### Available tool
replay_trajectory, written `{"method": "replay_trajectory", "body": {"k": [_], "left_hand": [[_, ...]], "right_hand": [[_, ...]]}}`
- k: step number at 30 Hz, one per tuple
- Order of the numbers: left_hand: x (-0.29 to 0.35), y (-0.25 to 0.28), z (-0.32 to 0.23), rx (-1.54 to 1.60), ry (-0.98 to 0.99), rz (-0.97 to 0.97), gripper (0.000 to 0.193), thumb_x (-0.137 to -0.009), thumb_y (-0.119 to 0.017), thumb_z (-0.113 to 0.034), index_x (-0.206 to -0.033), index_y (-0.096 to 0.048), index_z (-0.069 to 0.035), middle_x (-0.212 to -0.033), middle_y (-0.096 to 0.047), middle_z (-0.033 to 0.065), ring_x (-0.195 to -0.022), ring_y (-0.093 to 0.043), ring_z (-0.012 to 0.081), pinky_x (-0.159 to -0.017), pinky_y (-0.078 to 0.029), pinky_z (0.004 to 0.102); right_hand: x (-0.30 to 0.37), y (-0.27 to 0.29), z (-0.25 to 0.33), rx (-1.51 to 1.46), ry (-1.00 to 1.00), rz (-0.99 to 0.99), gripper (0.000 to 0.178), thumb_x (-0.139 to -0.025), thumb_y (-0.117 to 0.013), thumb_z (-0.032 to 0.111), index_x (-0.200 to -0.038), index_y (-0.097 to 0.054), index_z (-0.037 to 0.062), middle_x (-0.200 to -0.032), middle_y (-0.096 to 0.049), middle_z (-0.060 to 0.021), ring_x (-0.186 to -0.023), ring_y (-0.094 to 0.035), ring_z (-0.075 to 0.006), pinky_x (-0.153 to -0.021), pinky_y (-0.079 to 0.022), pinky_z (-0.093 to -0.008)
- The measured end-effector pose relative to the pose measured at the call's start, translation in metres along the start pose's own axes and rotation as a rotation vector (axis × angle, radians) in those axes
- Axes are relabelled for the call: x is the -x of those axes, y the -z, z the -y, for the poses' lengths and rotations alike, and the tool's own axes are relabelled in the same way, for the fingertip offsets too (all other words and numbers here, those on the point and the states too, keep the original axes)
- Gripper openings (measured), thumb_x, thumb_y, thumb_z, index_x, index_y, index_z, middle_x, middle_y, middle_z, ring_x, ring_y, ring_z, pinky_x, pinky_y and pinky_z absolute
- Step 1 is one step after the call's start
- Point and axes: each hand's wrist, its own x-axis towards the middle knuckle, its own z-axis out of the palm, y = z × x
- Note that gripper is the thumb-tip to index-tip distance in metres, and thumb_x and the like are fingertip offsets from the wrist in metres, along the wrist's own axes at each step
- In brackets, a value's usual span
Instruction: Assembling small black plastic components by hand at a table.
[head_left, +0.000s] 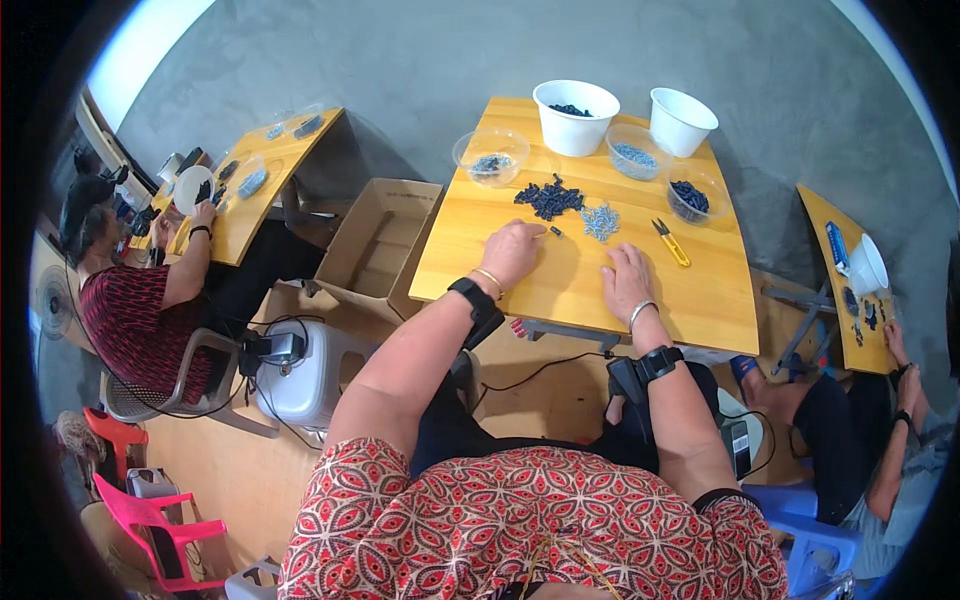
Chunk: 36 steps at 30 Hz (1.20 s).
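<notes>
My left hand (512, 252) rests on the wooden table with its fingers curled together; what they hold, if anything, is hidden. Just beyond its fingertips is a small dark piece (556, 231), too small to make out fully. My right hand (628, 280) lies on the tabletop with its fingers stretched out, holding nothing. Ahead of both hands are a pile of small dark blue-black parts (549, 198) and a smaller heap of silvery screw-like pieces (600, 221). To the right of my right hand lie yellow-handled thread snips (672, 243), points toward the far side.
Along the far side of my table (700, 305) stand two white tubs (577, 135) and several clear bowls (640, 168) of parts. An open cardboard box (375, 245) is on the floor at left. Co-workers sit at tables left and right. Cables (530, 378) cross the floor.
</notes>
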Motion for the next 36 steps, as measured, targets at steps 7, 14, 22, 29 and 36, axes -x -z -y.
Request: {"method": "replay_trajectory", "body": {"k": [7, 14, 22, 29, 36], "left_hand": [[-0.026, -0.011, -0.02, -0.127, 0.024, 0.135, 0.024, -0.078, -0.053, -0.016, -0.098, -0.066, -0.012, -0.088, -0.062, 0.0138, -0.082, -0.06, 0.0307, -0.073, -0.048, 0.0393], [-0.038, -0.017, -0.016, -0.279, -0.004, 0.27, 0.015, -0.075, -0.058, -0.018, -0.087, -0.068, -0.015, -0.088, -0.063, 0.0093, -0.083, -0.061, 0.0267, -0.069, -0.049, 0.0377], [-0.036, -0.017, -0.005, -0.114, 0.094, 0.244, 0.014, -0.076, -0.057, -0.019, -0.082, -0.065, -0.01, -0.083, -0.063, 0.0098, -0.08, -0.061, 0.0273, -0.068, -0.047, 0.0375], [0.065, 0.022, -0.029, 0.987, 0.456, 0.249, 0.01, -0.089, -0.051, -0.009, -0.089, -0.057, -0.001, -0.068, -0.055, 0.0021, -0.054, -0.05, 0.0073, -0.049, -0.043, 0.0205], [0.114, 0.025, -0.033, 1.356, 0.552, 0.184, 0.012, -0.088, -0.054, -0.006, -0.098, -0.059, -0.002, -0.074, -0.062, 0.0048, -0.059, -0.057, 0.01, -0.054, -0.048, 0.0217]], "right_hand": [[-0.001, 0.002, 0.001, 0.025, 0.015, 0.003, 0.034, -0.082, -0.053, 0.018, -0.112, -0.05, 0.0007, -0.123, -0.042, -0.021, -0.119, -0.035, -0.0367, -0.102, -0.027, -0.0441], [0.001, 0.007, 0.007, 0.037, 0.003, 0.008, 0.035, -0.082, -0.054, 0.018, -0.112, -0.05, 0.0, -0.124, -0.041, -0.0215, -0.12, -0.034, -0.0368, -0.103, -0.026, -0.0439], [-0.001, 0.003, 0.003, -0.005, 0.044, -0.024, 0.033, -0.08, -0.055, 0.017, -0.108, -0.052, -0.0004, -0.121, -0.043, -0.022, -0.118, -0.036, -0.0369, -0.102, -0.027, -0.0441], [-0.004, 0.003, 0.001, -0.032, 0.078, -0.142, 0.021, -0.077, -0.057, 0.014, -0.095, -0.06, 0.003, -0.106, -0.054, -0.0163, -0.106, -0.046, -0.0348, -0.093, -0.035, -0.0439], [-0.045, -0.001, 0.028, -0.22, 0.109, -0.003, 0.01, -0.081, -0.054, 0.011, -0.089, -0.06, 0.0079, -0.09, -0.06, -0.0143, -0.09, -0.056, -0.0335, -0.078, -0.044, -0.0421]]}}
